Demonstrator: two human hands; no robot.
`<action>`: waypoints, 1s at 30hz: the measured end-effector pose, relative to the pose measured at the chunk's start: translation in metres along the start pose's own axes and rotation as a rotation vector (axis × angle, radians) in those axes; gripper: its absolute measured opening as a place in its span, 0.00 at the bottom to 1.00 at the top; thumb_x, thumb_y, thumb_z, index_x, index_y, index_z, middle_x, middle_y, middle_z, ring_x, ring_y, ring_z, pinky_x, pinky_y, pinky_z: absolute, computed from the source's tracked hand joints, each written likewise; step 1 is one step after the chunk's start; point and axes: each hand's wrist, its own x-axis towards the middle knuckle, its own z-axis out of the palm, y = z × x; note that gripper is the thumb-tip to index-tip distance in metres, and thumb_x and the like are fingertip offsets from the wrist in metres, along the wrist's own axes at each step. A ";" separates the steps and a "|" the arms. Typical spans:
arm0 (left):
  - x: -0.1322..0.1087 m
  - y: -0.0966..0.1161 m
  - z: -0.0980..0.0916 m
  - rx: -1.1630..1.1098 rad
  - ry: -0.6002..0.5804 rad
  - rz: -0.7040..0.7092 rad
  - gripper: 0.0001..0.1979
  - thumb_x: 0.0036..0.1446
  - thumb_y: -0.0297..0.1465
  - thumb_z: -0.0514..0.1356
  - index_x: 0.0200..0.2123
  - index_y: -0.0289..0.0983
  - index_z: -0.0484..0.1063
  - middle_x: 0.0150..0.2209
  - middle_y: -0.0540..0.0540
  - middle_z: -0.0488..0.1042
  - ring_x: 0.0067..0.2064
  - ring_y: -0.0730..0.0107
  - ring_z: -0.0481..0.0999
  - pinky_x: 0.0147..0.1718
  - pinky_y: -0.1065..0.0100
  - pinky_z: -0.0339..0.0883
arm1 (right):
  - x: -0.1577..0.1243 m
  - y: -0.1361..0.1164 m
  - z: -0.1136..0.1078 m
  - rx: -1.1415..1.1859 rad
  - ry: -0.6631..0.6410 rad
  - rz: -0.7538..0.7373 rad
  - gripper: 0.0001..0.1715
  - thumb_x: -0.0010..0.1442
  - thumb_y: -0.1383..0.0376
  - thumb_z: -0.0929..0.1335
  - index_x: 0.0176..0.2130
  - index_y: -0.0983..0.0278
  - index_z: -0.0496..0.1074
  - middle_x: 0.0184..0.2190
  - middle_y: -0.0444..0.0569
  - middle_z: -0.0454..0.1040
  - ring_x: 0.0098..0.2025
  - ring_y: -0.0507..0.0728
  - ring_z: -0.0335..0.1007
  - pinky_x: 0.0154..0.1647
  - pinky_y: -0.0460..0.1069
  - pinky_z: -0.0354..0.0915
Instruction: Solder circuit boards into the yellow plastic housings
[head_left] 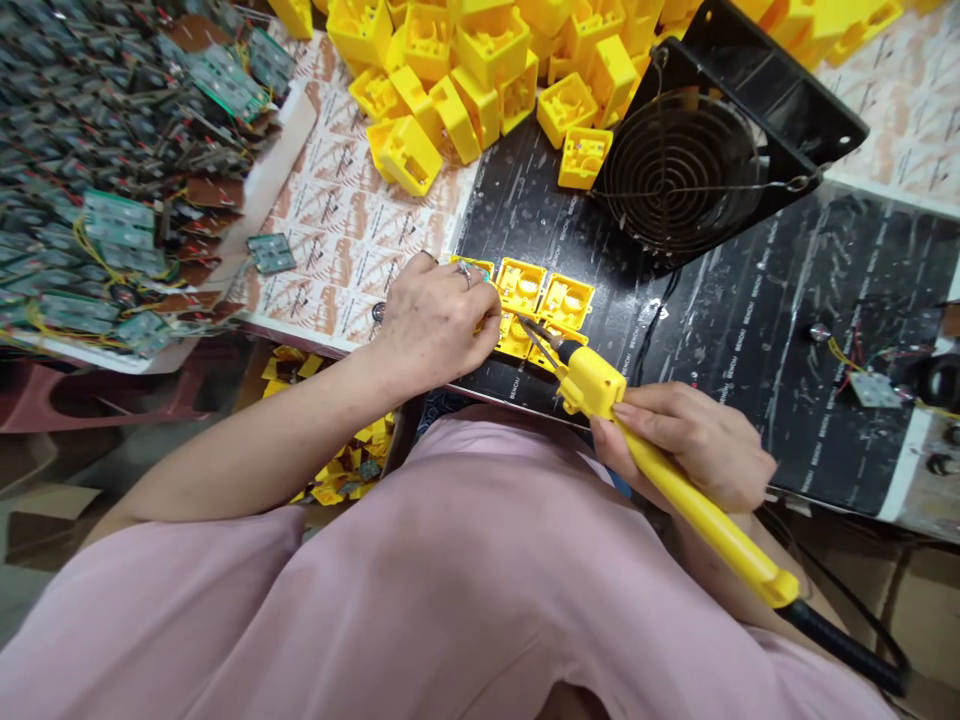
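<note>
My right hand (694,440) is wrapped around the handle of a yellow soldering iron (709,525), with its black cord running off to the lower right. The iron's dark tip points left over a small cluster of open yellow plastic housings (568,300) near the table's front edge. Close to that tip, my left hand (442,315) is closed at the cluster's left end, fingers curled downward. What its fingertips pinch is hidden under the hand. Round moulded recesses show inside the housings.
Behind the housings stands a black fan (675,170) with a wire grille. More yellow housings (491,45) are heaped at the back. Wired circuit boards (120,230) fill a tray at left, and one loose board (271,253) lies beside it. Another wired board (875,389) sits at right.
</note>
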 end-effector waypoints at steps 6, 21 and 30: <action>0.000 0.000 0.001 -0.027 0.007 -0.014 0.14 0.70 0.31 0.55 0.35 0.38 0.79 0.31 0.44 0.80 0.37 0.55 0.83 0.38 0.56 0.64 | -0.001 0.003 0.005 -0.010 0.055 0.038 0.18 0.68 0.71 0.79 0.55 0.63 0.77 0.39 0.45 0.87 0.35 0.54 0.85 0.38 0.45 0.82; -0.012 -0.009 -0.006 -0.239 -0.046 -0.068 0.12 0.74 0.35 0.59 0.39 0.43 0.82 0.45 0.46 0.87 0.49 0.54 0.83 0.56 0.50 0.67 | -0.006 0.010 -0.005 0.042 0.095 0.138 0.22 0.68 0.68 0.79 0.59 0.59 0.79 0.40 0.46 0.88 0.32 0.56 0.86 0.31 0.48 0.82; -0.006 -0.006 -0.013 -0.226 -0.161 -0.048 0.11 0.69 0.33 0.60 0.35 0.43 0.81 0.45 0.44 0.85 0.53 0.49 0.80 0.60 0.45 0.67 | 0.003 0.009 -0.002 0.116 -0.022 -0.041 0.11 0.68 0.72 0.78 0.43 0.61 0.75 0.31 0.43 0.84 0.30 0.54 0.85 0.31 0.44 0.82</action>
